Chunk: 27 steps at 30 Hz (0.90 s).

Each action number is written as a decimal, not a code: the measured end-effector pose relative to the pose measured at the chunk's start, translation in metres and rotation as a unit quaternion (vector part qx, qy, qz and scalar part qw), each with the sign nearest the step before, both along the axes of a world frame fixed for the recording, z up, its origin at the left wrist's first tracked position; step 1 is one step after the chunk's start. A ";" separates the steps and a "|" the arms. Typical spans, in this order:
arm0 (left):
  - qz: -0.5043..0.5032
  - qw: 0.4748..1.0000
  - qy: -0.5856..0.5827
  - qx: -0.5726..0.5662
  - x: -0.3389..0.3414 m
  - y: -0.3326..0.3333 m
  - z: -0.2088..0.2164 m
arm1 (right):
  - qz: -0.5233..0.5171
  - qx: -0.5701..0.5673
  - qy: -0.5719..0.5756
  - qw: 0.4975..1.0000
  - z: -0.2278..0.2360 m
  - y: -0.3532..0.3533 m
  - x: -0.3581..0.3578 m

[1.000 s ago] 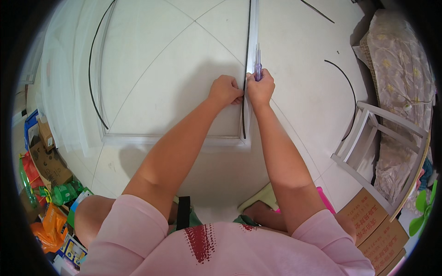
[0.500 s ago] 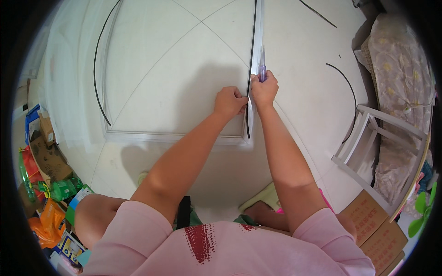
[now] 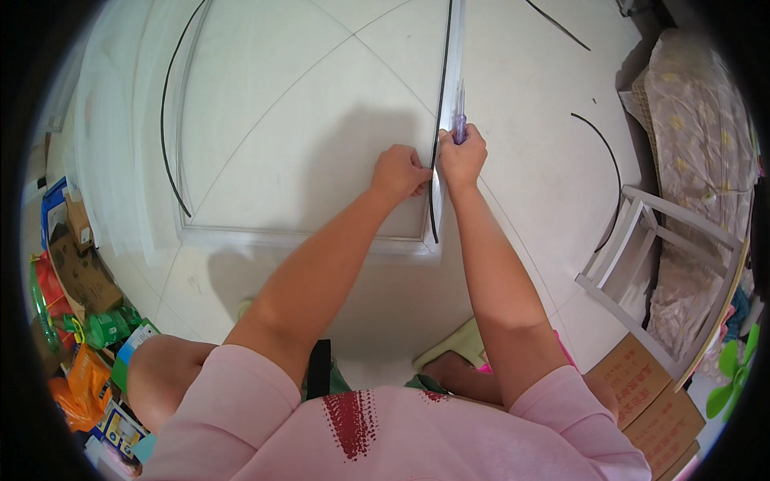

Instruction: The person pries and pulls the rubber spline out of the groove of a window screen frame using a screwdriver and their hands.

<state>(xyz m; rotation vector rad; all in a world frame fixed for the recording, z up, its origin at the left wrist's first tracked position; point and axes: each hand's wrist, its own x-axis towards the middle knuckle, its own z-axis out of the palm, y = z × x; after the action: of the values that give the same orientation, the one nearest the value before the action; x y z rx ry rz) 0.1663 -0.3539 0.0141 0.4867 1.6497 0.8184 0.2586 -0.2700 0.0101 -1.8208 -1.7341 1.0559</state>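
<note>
"Touching the black strip point(image 3: 445, 64), the left hand point(image 3: 401, 175) had its fingers curled together. Did they pinch it?"

"I couldn't tell; the knuckles hid that. The strip lay along the right side of the silver frame point(image 3: 233, 237) on the floor point(image 3: 521, 144), its near end at the corner."

"And the right hand point(image 3: 463, 159)?"

"Clamped around a purple-handled tool point(image 3: 459, 127), just right of the strip. Its tip pointed far, perhaps to clear the strip and free the thumb."

"Why were both hands so close?"

"Likely to steady one short stretch from either side."

Wide fisheye view, from the wearer's head, facing down
</note>
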 end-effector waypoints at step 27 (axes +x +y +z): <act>0.047 0.996 -0.071 0.000 0.010 -0.018 -0.009 | -0.007 -0.012 -0.002 1.000 -0.005 0.000 -0.001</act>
<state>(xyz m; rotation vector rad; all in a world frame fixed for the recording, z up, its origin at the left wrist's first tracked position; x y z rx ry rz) 0.1760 -0.3720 0.0047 0.3447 1.5506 0.9018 0.2581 -0.2695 0.0056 -1.8469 -1.7160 1.0741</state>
